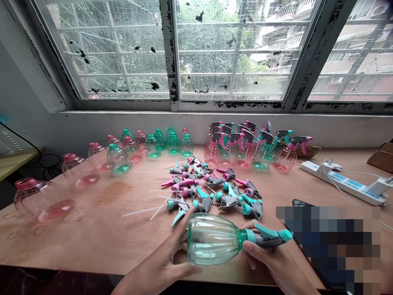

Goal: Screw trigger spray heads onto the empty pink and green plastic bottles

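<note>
A clear green spray bottle (213,239) lies sideways in the air above the table's front edge, its teal and grey trigger head (270,237) pointing right. My left hand (166,254) wraps around the base end of the bottle. At the neck, the thumb and fingers of my right hand (265,256) close on the teal collar. The trigger head sits on the bottle's mouth; how tightly I cannot tell. Just beyond my hands is a pile of loose trigger heads (204,203) in pink, teal and grey, with thin clear tubes.
Open pink bottles (43,200) and green bottles (119,159) stand along the left and back. Several bottles with spray heads (245,151) are grouped at the back right. A white power strip (344,180) with cords lies right, near a dark device (302,203), partly pixelated.
</note>
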Tool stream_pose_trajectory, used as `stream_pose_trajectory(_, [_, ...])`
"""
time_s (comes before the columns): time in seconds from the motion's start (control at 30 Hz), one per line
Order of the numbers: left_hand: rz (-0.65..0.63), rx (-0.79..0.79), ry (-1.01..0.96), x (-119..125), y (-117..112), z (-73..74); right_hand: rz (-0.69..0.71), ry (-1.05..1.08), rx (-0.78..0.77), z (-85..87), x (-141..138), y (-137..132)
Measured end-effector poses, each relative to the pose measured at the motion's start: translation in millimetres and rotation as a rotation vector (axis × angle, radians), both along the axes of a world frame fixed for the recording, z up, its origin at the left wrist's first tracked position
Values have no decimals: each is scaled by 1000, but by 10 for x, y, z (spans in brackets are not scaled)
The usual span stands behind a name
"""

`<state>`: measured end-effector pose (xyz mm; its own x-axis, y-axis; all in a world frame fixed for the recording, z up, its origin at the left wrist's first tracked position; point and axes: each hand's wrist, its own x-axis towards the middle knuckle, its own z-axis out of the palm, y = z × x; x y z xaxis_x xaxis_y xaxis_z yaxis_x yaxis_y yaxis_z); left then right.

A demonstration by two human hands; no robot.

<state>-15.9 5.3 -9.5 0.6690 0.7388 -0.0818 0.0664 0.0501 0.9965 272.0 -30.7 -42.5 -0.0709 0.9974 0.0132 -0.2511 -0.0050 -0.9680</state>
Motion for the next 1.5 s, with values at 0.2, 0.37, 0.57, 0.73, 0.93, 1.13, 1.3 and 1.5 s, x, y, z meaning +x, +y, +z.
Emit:
stream_pose_trajectory(0.2, [-2, 35, 33, -24, 3, -47, 27, 11, 14, -23, 11, 8])
stream_pose_trajectory(0.37, [5, 5, 36, -48, -6, -71, 47, 18, 13, -18, 13, 4])
stream_pose_trajectory(0.57, [21, 39, 22, 3, -25, -17, 22, 2, 4, 4, 5, -3])
stream_pose_trajectory(0.73, [2, -8, 11, -29, -1, -71, 17, 11, -5, 7, -3, -2])
stream_pose_trajectory(0.93, [-2, -25, -6, -32, -4, -59, -14, -7, -13, 22, -8, -8])
stream_pose_trajectory(1.13, [0, 16, -5, -2, -4, -39, -44, 10, -25, 23, -19, -10])
stream_pose_trajectory(1.3, [-14, -34, -34, -49, 15, -108, -14, -40, -47, 25, -30, -23])
stream_pose_trajectory(1.5, [2, -14, -34, -15, 0, -57, -40, -39, -41, 23, -28, -21])
